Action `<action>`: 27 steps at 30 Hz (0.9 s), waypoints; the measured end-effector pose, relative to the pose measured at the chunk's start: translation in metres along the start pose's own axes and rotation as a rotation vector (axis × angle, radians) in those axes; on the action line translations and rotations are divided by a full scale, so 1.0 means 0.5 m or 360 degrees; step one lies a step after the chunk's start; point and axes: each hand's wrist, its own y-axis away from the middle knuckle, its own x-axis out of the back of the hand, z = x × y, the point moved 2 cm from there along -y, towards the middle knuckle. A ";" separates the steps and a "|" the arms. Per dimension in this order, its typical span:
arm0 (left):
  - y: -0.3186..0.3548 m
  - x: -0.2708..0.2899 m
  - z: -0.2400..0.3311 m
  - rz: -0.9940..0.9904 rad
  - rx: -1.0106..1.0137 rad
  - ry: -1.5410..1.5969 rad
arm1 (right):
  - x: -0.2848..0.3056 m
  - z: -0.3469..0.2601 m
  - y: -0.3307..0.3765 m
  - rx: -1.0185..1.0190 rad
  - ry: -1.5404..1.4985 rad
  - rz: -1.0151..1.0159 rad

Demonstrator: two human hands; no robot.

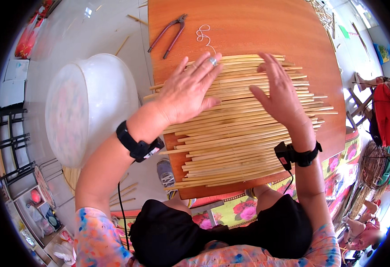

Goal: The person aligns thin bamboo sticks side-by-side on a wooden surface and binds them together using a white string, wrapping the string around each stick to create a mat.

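Note:
A mat of thin pale-yellow reed stalks, laid side by side with uneven ends, covers much of the wooden table. My left hand is over its far left part, fingers spread and a ring on one of them. Over the far right part is my right hand, its fingers stretched out and thumb apart. Neither hand grips anything; whether the palms touch the stalks I cannot tell. A loose white thread curls from the mat's far edge. Pliers with dark red handles lie open beyond my left hand.
A large white plastic tub stands left of the table, with loose stalks on the floor nearby. A flowered cloth lies under the near table edge. To the right are a bundle of twigs and other people's limbs.

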 end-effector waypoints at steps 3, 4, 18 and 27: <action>0.013 -0.021 0.023 -0.0032 -0.0099 0.0027 | -0.031 -0.023 0.011 0.0045 0.0098 -0.0158; 0.013 -0.025 0.025 -0.0069 -0.0131 0.0027 | -0.037 -0.025 0.013 0.0051 0.0147 -0.0155; 0.028 -0.055 0.030 -0.0192 -0.0189 0.0003 | -0.105 -0.020 0.029 0.0144 0.0345 -0.0104; 0.035 -0.055 0.039 -0.0232 -0.0239 0.0057 | -0.125 -0.018 0.030 0.0058 0.0267 -0.0105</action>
